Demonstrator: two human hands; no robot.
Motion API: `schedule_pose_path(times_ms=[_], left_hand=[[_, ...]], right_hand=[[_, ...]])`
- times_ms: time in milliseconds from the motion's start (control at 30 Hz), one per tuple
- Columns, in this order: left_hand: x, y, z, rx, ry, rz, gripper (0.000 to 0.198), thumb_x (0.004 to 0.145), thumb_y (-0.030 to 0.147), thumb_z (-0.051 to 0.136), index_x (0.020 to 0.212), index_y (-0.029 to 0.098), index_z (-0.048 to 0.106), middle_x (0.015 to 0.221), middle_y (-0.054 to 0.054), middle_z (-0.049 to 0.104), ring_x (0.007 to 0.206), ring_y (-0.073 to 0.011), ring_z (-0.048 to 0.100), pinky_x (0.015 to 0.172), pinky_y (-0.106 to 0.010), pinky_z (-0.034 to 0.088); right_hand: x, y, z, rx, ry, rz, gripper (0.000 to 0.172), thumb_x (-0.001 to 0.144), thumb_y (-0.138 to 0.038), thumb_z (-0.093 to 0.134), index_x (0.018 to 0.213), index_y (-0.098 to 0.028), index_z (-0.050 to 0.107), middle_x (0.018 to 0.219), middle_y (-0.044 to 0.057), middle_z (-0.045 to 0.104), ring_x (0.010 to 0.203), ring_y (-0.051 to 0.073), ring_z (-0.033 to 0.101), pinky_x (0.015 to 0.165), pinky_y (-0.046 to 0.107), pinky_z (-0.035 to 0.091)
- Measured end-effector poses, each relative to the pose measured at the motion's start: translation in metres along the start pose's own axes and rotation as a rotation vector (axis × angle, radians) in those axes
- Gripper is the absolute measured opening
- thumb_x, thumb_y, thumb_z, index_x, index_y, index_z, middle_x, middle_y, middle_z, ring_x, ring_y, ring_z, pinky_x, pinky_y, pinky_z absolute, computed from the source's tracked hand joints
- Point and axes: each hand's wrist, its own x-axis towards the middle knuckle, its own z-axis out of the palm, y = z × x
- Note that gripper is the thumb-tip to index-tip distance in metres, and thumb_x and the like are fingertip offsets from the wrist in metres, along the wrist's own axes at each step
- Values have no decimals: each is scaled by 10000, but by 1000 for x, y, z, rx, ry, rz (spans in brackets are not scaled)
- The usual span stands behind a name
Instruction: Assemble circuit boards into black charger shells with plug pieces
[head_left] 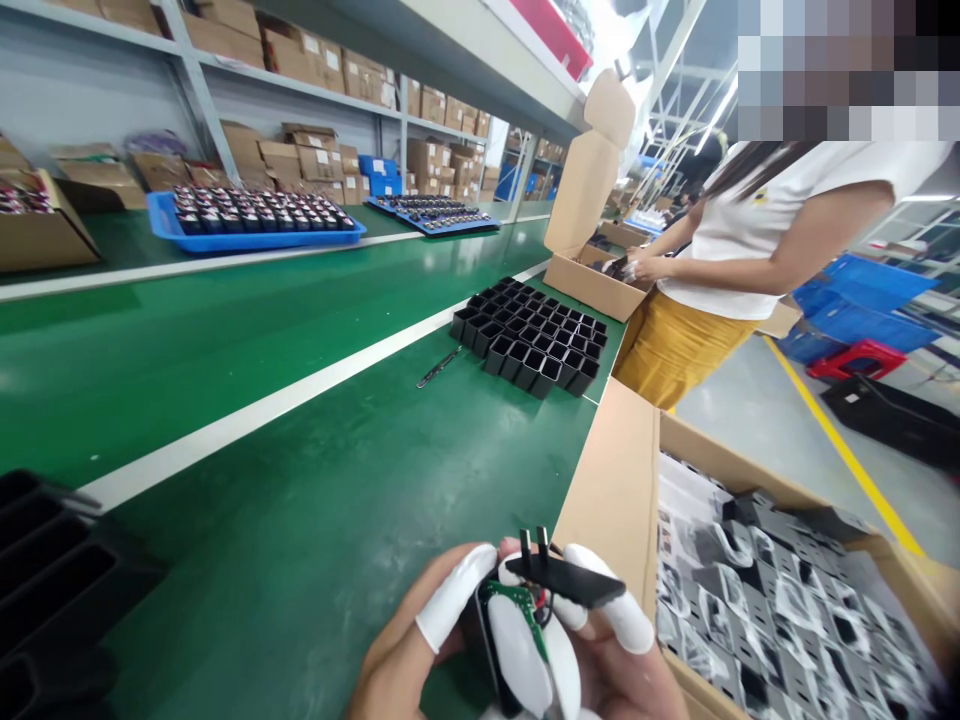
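Observation:
Both my hands are at the bottom centre, with white covers on several fingertips. My left hand is closed around a black power adapter case, its thumb along the near side. A green circuit board sits partly inside that case. My right hand grips a black plug plate with prongs pointing up. Red and black wires show between the plate and the board. White-covered fingertips hide part of the board and the case opening.
Rows of black cases stand on the green bench, beside tweezers. More black cases are at near left. Filled blue trays are behind. An open carton is at right; a co-worker handles another carton.

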Motion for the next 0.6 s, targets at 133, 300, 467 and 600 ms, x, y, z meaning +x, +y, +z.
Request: schedule_pose_path(times_ms=[133,300,467,600], left_hand=[[-4,5,1,-6,18,47,312,781,538,725,843,236,776,815,-34,781,850,-282,768,798,-367,641],[-4,2,2,15,1,78,388,787,603,682,864,235,781,826,-36,786,880,-297,769,813,-381,641],[2,-10,3,-48,48,21,380,782,580,696,918,236,786,923,-75,794,932,-328,762,844,-435,631],[1,-11,3,-73,57,-6,402,798,605,669,941,247,780,1003,-95,785,1006,-346,742,888,-469,610]], right_hand=[[8,-6,-2,-1,-18,38,485,958,-571,495,1212,-216,704,1158,117,749,1273,326,609,1098,488,470],[6,-5,-7,-71,-1,77,474,952,-556,511,1257,-245,699,1059,106,776,1234,321,641,1100,481,477],[9,-5,-12,-71,41,80,429,908,-621,554,1171,-343,747,871,54,796,1053,293,736,957,390,580],[12,-6,-10,-14,74,147,412,909,-618,557,1131,-341,767,810,47,791,1055,278,738,907,327,592]])
